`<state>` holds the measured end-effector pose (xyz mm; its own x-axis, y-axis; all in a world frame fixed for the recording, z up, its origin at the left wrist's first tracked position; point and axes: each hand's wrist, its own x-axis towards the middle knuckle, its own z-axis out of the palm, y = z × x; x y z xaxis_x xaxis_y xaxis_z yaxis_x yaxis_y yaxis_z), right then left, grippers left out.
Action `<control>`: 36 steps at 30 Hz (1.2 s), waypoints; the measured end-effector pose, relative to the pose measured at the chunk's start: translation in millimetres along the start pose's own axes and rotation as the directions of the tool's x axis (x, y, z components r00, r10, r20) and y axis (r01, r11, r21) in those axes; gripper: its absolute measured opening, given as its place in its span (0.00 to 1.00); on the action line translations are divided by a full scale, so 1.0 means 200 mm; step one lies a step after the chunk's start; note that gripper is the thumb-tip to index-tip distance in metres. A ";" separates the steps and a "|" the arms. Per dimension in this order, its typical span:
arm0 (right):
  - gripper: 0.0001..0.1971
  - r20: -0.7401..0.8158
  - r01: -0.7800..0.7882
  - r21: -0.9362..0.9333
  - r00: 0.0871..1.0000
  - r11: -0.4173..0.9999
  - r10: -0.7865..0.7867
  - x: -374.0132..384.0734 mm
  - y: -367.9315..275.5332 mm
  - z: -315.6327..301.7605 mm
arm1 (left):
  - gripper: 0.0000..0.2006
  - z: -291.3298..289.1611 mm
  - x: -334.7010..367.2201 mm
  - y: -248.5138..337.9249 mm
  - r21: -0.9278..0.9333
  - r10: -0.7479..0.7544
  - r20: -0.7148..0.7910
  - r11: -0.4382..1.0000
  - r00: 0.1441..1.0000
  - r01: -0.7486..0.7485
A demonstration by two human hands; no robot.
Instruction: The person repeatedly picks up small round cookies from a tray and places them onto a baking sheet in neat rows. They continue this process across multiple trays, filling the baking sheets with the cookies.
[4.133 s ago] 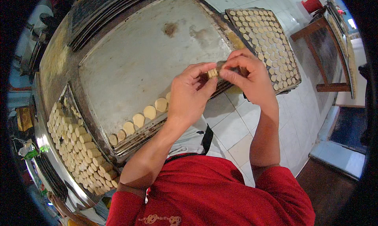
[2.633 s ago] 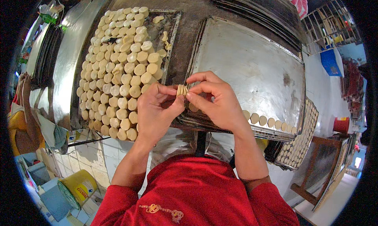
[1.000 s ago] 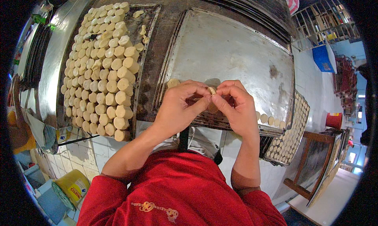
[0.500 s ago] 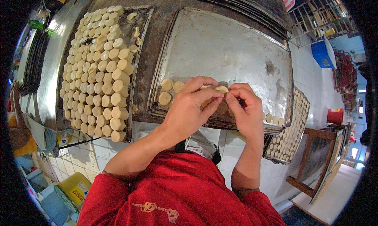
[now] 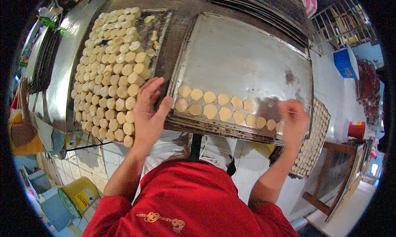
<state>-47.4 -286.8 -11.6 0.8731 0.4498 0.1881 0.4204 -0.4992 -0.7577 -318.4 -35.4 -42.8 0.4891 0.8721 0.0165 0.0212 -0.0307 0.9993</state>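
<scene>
My left hand (image 5: 149, 115) is at the right edge of the piled dough pieces (image 5: 110, 90), thumb and fingers apart, nothing visible in it. Whether its fingertips touch the nearest piece cannot be made out. The thick, pale pieces crowd a dark tray (image 5: 166, 25) on the left. Over the near right part of a flat metal baking tray (image 5: 243, 51) is my right hand (image 5: 293, 121), its fingers smeared by motion; anything in them is hidden. Flattened dough rounds (image 5: 210, 111) lie in two rows along that tray's near side, the nearer row running longer to the right.
Below on the right, another tray (image 5: 315, 134) holds many small rounds. Dark trays (image 5: 258, 14) are stacked behind the baking tray. A yellow bucket (image 5: 78, 198) stands at lower left, a red one (image 5: 356, 130) at right. Another person's arm (image 5: 22, 109) shows at the left edge.
My hands were together over the baking tray, pinching a piece of dough; now they are apart. The left has moved to the piled pieces, the right to the right. The near rows are uncovered.
</scene>
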 end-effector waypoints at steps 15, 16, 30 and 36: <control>0.36 -0.197 -0.235 -0.231 0.962 0.944 0.191 0.19 0.56 -0.34 | 0.32 0.03 -0.23 0.07 -0.261 -0.121 0.252 0.947 0.960 0.188; 0.35 -0.218 -0.198 -0.270 0.966 0.942 0.140 0.20 0.69 -0.36 | 0.32 0.03 -0.23 0.09 -0.272 -0.109 0.260 0.945 0.959 0.181; 0.25 -0.184 0.012 -0.365 0.979 0.931 -0.084 0.12 0.97 -0.65 | 0.24 -0.53 -0.07 0.37 0.513 0.225 0.039 0.832 0.973 -0.213; 0.28 -0.087 0.004 -0.439 0.995 0.898 -0.047 -0.01 0.57 -0.45 | 0.25 -1.30 0.05 0.18 0.453 0.205 -0.332 0.891 0.921 -0.035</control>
<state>20.9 -411.6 -42.2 0.8706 0.4065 0.2771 0.4896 -0.7719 -0.4056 -539.7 98.3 2.8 0.1648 0.9588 0.2314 0.3964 -0.2792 0.8746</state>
